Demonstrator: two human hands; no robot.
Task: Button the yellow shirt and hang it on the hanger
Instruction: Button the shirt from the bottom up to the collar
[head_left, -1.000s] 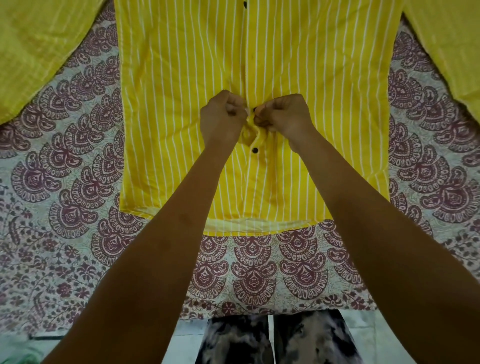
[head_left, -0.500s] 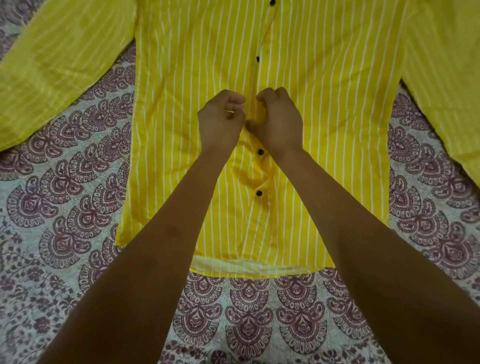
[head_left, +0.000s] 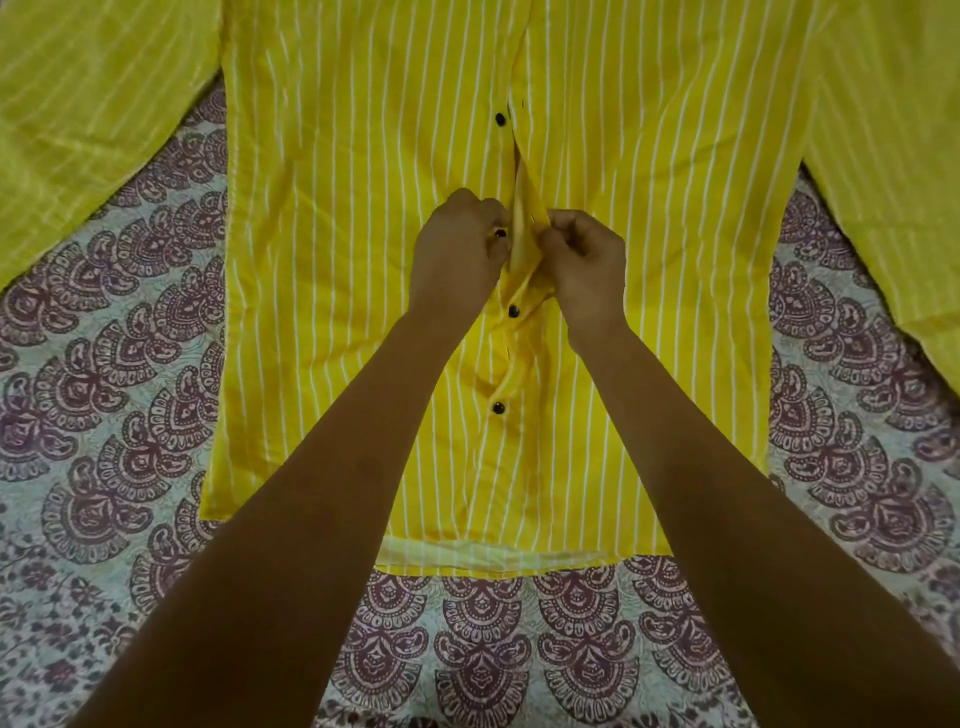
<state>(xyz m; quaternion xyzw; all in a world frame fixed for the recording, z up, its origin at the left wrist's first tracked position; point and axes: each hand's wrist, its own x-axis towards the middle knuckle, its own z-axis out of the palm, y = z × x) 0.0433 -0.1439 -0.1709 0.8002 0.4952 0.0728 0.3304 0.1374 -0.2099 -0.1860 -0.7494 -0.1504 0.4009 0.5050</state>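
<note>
1. At the far left, one sleeve (head_left: 88, 119) is lying angled outward across a bedsheet (head_left: 104, 389) printed in maroon on a pale ground.
2. The yellow shirt (head_left: 363, 260), striped in white, is lying flat and front-up on that bedsheet. Its hem (head_left: 493, 558) is pointing toward the person and its top is running out of view.
3. The left hand (head_left: 457, 249) is working at the shirt's front opening with its fingers curled tight. It is pinching the cloth around a black button (head_left: 500, 234), which is showing right at the fingertips.
4. Between the two hands, the placket edge (head_left: 524, 228) is standing up off the shirt in a raised fold and is touching both hands.
5. The right hand (head_left: 587, 265) is sitting just beside the left. It is gripping that raised edge between its thumb and bent fingers.
6. Below the hands, two lower buttons (head_left: 514, 310) are sitting on the closed front. Above the hands, an upper button (head_left: 500, 120) is sitting where the front is gaping open.
7. At the far right, the other sleeve (head_left: 893, 182) is stretching away over the bedsheet.
</note>
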